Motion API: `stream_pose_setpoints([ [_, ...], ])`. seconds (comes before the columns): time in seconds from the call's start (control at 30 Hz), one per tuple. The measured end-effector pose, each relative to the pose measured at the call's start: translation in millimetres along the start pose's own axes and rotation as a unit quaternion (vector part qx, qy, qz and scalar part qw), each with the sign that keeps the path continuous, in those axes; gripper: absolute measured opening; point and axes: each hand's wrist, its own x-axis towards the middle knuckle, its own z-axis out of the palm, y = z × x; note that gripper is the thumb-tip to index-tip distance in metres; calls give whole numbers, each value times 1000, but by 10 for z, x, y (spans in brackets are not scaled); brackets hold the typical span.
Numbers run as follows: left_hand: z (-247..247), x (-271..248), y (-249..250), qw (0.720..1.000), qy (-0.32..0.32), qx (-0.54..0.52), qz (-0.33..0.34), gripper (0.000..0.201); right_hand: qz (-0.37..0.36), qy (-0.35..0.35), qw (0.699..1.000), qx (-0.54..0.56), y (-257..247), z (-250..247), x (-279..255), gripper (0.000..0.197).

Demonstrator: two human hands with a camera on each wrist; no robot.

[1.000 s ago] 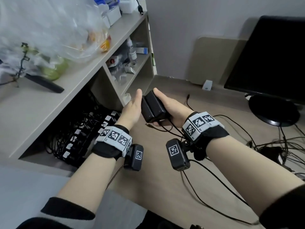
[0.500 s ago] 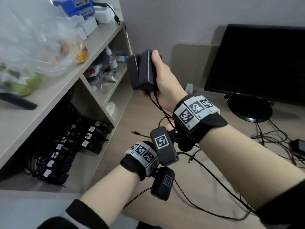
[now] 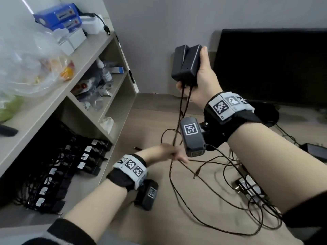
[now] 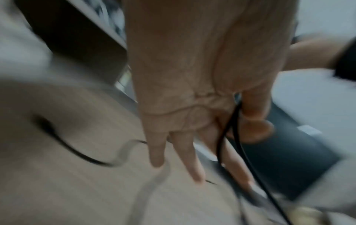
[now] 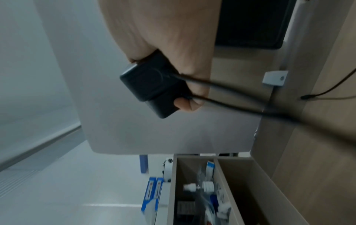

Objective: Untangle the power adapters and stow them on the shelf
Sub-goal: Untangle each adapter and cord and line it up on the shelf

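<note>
Two black power adapters (image 3: 185,64) are held together, raised high, in my right hand (image 3: 201,78); the right wrist view shows its fingers wrapped around the adapters (image 5: 152,85). Their thin black cables (image 3: 182,112) hang down, crossing each other, to my left hand (image 3: 168,153), which is blurred and low over the desk. In the left wrist view a cable (image 4: 231,121) runs between the thumb and the index finger of my left hand (image 4: 221,134); the other fingers are straight. Several stowed adapters (image 3: 70,167) with white labels lie in the lowest bay of the shelf (image 3: 53,103).
A black monitor (image 3: 274,64) stands at the right rear. More adapters (image 3: 247,188) and loose cables (image 3: 221,218) lie on the desk at the right. A plastic bag (image 3: 26,59) and blue boxes (image 3: 58,16) sit on top of the shelf, with bottles (image 3: 104,71) in a middle bay.
My right hand has lifted the two adapters well above the desk. My left hand has left the adapters and dropped down onto the hanging cables.
</note>
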Motion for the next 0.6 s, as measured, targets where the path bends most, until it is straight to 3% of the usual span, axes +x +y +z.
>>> stream_pose_setpoints([
  [0.1,-418,138,-238,988,136,-57,46,43,1,4,1000,-5,28,-168,-19,56],
  [0.2,-677,133,-210,960,217,-138,107,67,26,38,999,-26,185,-382,4,63],
  [0.27,-802,94,-76,932,252,-213,149,55,66,52,996,-35,299,-512,2,62],
  [0.37,-885,-117,250,925,224,-224,210,44,168,87,982,-21,511,-680,-10,51],
  [0.47,-824,-258,596,942,165,-158,248,49,265,100,948,-148,647,-744,-57,46],
  [0.53,-732,-251,771,956,143,-94,237,49,244,69,923,-288,670,-676,-123,53],
  [0.6,-656,-204,864,964,139,-42,222,47,158,6,926,-344,659,-493,-197,57],
])
